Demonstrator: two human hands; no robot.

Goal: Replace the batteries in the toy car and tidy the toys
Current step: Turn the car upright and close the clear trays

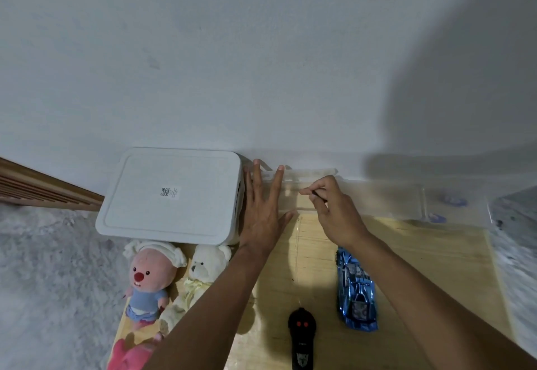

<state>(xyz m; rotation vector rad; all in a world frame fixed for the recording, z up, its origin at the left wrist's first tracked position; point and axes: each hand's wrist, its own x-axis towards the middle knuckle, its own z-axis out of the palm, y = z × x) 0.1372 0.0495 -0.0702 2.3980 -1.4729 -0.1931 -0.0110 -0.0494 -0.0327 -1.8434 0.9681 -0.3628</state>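
Note:
The shiny blue toy car (pixel 356 288) lies on the yellow wooden surface (pixel 421 259), below my right wrist. A black remote control (pixel 302 337) with two red buttons lies to its left, near the front. My left hand (pixel 264 215) rests flat with fingers spread on the left end of a clear plastic box (pixel 377 199) against the wall. My right hand (pixel 334 213) hovers over the same box, its fingertips pinched on a thin dark object (pixel 318 194) that I cannot identify.
A white lidded storage box (pixel 171 195) stands left of my left hand. In front of it lie a pink-faced plush in blue (pixel 148 279), a cream teddy bear (pixel 200 276) and a pink plush (pixel 130 352). Grey carpet (pixel 43 268) spreads to the left.

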